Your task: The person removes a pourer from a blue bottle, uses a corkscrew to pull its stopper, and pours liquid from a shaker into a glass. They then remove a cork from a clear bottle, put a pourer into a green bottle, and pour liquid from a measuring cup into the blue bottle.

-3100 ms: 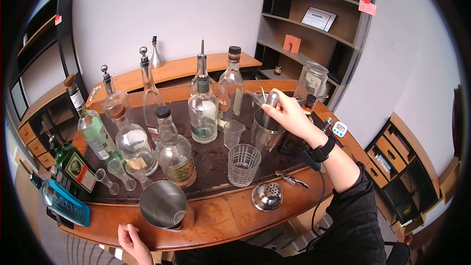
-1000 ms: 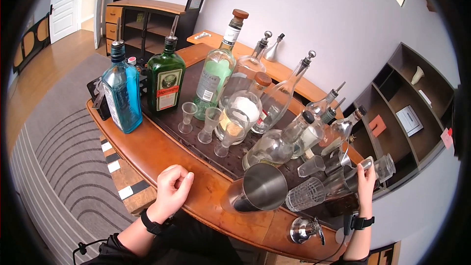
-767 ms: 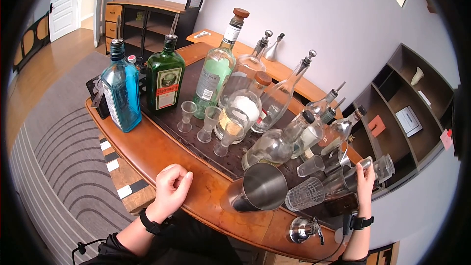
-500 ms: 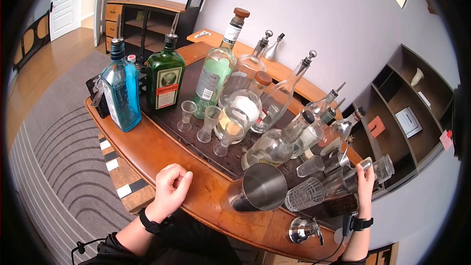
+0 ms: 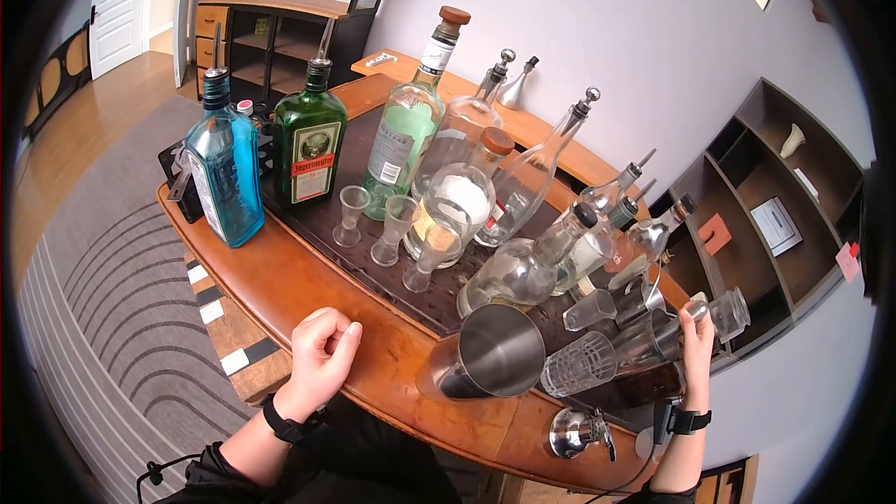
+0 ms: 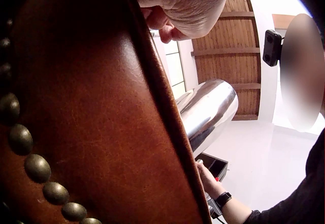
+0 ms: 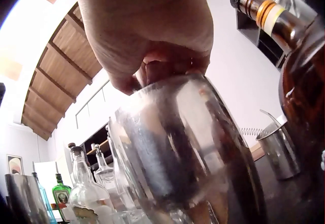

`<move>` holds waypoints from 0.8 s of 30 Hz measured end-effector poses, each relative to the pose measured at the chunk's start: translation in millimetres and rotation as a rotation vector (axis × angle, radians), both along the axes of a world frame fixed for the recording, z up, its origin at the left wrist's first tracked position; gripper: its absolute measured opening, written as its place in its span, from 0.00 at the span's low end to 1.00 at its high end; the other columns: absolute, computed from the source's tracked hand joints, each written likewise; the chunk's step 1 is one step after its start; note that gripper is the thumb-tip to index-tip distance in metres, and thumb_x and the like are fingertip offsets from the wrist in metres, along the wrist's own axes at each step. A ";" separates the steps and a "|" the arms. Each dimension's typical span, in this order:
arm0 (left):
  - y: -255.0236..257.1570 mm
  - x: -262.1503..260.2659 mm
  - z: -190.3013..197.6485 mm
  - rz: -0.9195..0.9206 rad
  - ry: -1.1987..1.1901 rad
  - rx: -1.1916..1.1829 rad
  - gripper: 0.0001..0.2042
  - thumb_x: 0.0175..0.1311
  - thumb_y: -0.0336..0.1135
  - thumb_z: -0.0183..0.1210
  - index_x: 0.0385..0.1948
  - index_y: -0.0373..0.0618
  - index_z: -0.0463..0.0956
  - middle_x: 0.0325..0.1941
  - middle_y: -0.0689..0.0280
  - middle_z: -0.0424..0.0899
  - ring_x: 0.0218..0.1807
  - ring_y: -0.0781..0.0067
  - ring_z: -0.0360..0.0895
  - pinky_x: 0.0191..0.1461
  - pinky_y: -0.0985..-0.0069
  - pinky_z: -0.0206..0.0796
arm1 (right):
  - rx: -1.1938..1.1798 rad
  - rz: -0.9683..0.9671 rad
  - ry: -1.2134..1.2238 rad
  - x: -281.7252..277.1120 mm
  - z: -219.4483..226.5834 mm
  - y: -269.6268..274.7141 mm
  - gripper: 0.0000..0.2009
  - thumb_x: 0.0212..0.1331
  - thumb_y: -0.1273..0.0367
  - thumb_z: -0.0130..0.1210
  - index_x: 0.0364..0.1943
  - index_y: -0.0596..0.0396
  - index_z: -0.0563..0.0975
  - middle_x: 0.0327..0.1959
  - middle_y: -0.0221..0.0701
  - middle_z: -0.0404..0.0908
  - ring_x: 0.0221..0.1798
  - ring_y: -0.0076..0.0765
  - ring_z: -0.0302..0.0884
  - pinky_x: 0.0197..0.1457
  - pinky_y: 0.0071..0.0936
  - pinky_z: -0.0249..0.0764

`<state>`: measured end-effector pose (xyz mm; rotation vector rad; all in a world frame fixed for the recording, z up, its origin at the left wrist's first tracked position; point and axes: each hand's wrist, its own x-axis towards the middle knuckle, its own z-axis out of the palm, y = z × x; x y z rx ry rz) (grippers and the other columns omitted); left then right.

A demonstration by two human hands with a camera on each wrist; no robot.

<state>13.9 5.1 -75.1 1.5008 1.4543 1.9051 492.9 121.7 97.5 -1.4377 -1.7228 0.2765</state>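
Observation:
My right hand (image 5: 696, 345) grips a metal muddler (image 5: 697, 310) by its rounded end at the far right in the head view. The muddler slants into a steel shaker tin (image 5: 646, 341). In the right wrist view the fingers are over the rim of this tin (image 7: 167, 137), which hides the muddler's lower part. My left hand (image 5: 324, 355) rests loosely curled on the leather edge of the bar top (image 5: 271, 289), holding nothing. Between the hands stands a larger steel tin (image 5: 501, 350), its mouth towards me.
A cut-glass tumbler (image 5: 581, 364) and small glass beaker (image 5: 590, 310) stand near the right hand. A strainer lid (image 5: 571, 434) and corkscrew (image 5: 605, 437) lie at the front edge. Several bottles, including a blue bottle (image 5: 227, 187) and green bottle (image 5: 308, 145), and hourglass-shaped jiggers (image 5: 394, 229) stand behind.
Since three seconds ago the head view has turned left, and the left hand has come further into view. The right hand stays on the muddler. Over the last second both hands barely move.

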 end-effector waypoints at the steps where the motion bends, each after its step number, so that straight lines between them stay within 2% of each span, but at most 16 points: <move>1: -0.1 -0.3 -0.1 0.000 0.000 -0.005 0.11 0.59 0.25 0.59 0.19 0.40 0.68 0.16 0.67 0.63 0.20 0.74 0.60 0.24 0.74 0.50 | 0.000 0.051 0.029 -2.6 0.6 -0.1 0.05 0.67 0.69 0.53 0.36 0.55 0.73 0.26 0.17 0.66 0.29 0.13 0.60 0.33 0.16 0.58; 4: -1.4 0.8 2.8 0.006 -0.001 -0.018 0.11 0.59 0.25 0.59 0.19 0.40 0.68 0.16 0.67 0.63 0.20 0.74 0.60 0.24 0.74 0.51 | 0.071 -0.062 -0.045 -0.5 -4.6 2.6 0.05 0.67 0.69 0.53 0.37 0.55 0.73 0.27 0.17 0.67 0.30 0.14 0.61 0.34 0.16 0.60; 6: -2.8 1.6 1.8 0.013 -0.004 -0.021 0.11 0.59 0.24 0.59 0.19 0.40 0.68 0.16 0.67 0.63 0.20 0.73 0.61 0.24 0.74 0.51 | 0.060 -0.068 -0.056 3.4 -4.5 3.3 0.04 0.67 0.69 0.53 0.37 0.55 0.73 0.29 0.18 0.68 0.32 0.14 0.62 0.36 0.16 0.60; 8: 0.0 0.1 -6.0 0.010 -0.011 -0.022 0.11 0.59 0.24 0.58 0.18 0.39 0.67 0.17 0.66 0.64 0.21 0.74 0.62 0.25 0.75 0.52 | -0.022 0.051 0.082 -0.3 -2.2 -0.6 0.05 0.67 0.69 0.53 0.37 0.55 0.73 0.30 0.19 0.68 0.34 0.14 0.62 0.38 0.16 0.61; 11: 2.4 2.3 -13.4 0.006 -0.075 -0.009 0.11 0.61 0.23 0.57 0.18 0.39 0.66 0.18 0.68 0.65 0.22 0.77 0.62 0.26 0.77 0.52 | 0.058 0.002 -0.067 -6.0 -2.8 -0.4 0.06 0.66 0.68 0.54 0.35 0.55 0.72 0.30 0.19 0.68 0.34 0.15 0.62 0.39 0.18 0.62; 14: -1.2 2.7 -4.3 0.000 -0.061 -0.038 0.12 0.63 0.24 0.55 0.19 0.40 0.66 0.20 0.69 0.66 0.23 0.80 0.61 0.27 0.79 0.52 | 0.053 -0.034 -0.089 1.0 -4.5 1.4 0.06 0.65 0.68 0.55 0.35 0.55 0.72 0.30 0.19 0.68 0.34 0.15 0.61 0.39 0.17 0.61; 18: -1.0 1.8 -8.3 -0.002 -0.071 -0.051 0.12 0.64 0.25 0.55 0.19 0.40 0.65 0.20 0.70 0.66 0.23 0.81 0.61 0.27 0.80 0.51 | 0.005 0.112 0.051 -12.4 0.7 -4.6 0.05 0.66 0.68 0.55 0.36 0.54 0.72 0.30 0.18 0.67 0.34 0.14 0.61 0.39 0.16 0.60; 22: -4.3 0.7 -5.1 -0.028 -0.042 -0.103 0.13 0.68 0.27 0.52 0.21 0.43 0.63 0.22 0.71 0.65 0.27 0.82 0.61 0.31 0.80 0.53 | 0.023 -0.013 -0.066 -0.8 -2.7 -1.4 0.05 0.66 0.69 0.55 0.37 0.54 0.72 0.31 0.17 0.66 0.34 0.14 0.60 0.40 0.15 0.60; 23: -4.2 0.9 -5.0 -0.029 -0.042 -0.102 0.13 0.68 0.27 0.52 0.21 0.43 0.63 0.22 0.71 0.65 0.27 0.82 0.61 0.31 0.80 0.53 | 0.024 -0.014 -0.066 -2.7 -1.3 -2.9 0.05 0.66 0.69 0.55 0.37 0.54 0.72 0.31 0.17 0.66 0.34 0.14 0.60 0.40 0.15 0.60; 24: -4.1 1.0 -4.9 -0.025 -0.037 -0.100 0.13 0.68 0.27 0.52 0.21 0.43 0.63 0.22 0.71 0.65 0.27 0.82 0.61 0.31 0.80 0.53 | -0.007 0.068 -0.018 -6.6 1.3 -5.6 0.05 0.66 0.69 0.55 0.37 0.54 0.72 0.30 0.17 0.66 0.34 0.14 0.60 0.40 0.15 0.60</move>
